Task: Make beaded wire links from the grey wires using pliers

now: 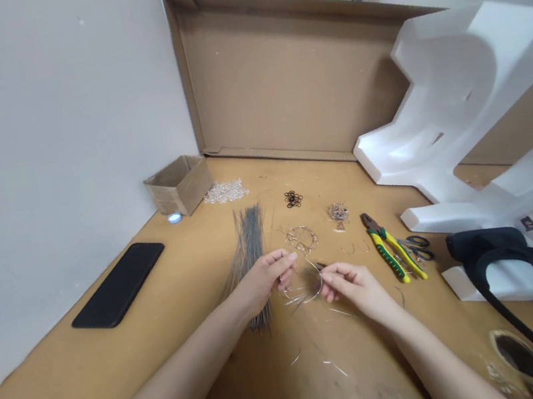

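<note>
Between my two hands is a thin wire ring (307, 300) with loose wire ends sticking out at its lower side. My left hand (269, 274) pinches the ring's left side between thumb and fingers. My right hand (353, 283) is closed on its right side. A small dark tip shows by the right fingers, too small to name. Under my left hand lies a bundle of straight grey wires (250, 232). Just beyond the hands, another wire ring (302, 239) with twisted bits along it rests on the table.
Yellow-green pliers (394, 248) and scissors (418, 247) lie to the right, near white foam (450, 82). Farther back are black rings (293, 199), small metal pieces (337, 212), clear beads (226, 191) and a cardboard box (180, 185). A black phone (119, 285) lies left; wire scraps (336, 368) lie in front.
</note>
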`<state>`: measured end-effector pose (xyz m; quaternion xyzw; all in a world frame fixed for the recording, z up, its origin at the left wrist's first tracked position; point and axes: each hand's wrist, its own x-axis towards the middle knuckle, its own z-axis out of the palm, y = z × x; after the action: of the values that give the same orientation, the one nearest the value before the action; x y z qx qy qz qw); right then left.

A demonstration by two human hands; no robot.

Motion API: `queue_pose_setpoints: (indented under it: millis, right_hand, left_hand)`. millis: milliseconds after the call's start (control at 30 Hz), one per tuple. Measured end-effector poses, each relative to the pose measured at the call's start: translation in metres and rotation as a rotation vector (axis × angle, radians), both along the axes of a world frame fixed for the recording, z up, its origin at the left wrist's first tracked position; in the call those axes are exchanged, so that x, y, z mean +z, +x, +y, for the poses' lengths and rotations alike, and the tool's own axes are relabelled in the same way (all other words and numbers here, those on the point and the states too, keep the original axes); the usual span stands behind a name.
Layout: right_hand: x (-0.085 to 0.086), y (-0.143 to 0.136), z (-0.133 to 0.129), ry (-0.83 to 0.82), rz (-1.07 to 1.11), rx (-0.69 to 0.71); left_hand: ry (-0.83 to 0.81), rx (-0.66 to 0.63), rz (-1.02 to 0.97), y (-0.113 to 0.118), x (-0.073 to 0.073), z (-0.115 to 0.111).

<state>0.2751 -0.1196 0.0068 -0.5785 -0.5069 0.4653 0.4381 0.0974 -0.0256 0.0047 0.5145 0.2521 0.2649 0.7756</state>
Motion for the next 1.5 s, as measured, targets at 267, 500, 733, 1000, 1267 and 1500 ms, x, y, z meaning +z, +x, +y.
queue_pose_setpoints:
  millis: [267,500,733,1000,1267,1500]
  right_hand:
    - [-0.002,0.005,0.02,0.138,-1.04,0.115]
    - [0.006,-0.006,0.038,0.098,-1.363,0.316]
    - [0.007,-0.001,0.045,0.107,-1.103,0.402]
    - [-0.005,0.028,0.056,-0.033,-0.5,0.268]
    - [-0.009,0.037,0.05,-0.135,-0.157,0.166]
    - [-0.009,0.04,0.043,-0.165,-0.118,0.143]
  left_hand:
    - [0.107,0.115,0.001,-0.004,0.001,0.012]
    - [0.133,0.115,-0.043,-0.01,0.009,0.013]
    - [0.133,0.106,-0.097,-0.015,0.012,0.014]
    - [0.094,0.118,-0.148,-0.014,0.009,0.017]
    - [0.068,0.107,-0.102,-0.012,0.006,0.017]
    - [0.041,0.084,-0.124,-0.012,0.006,0.019]
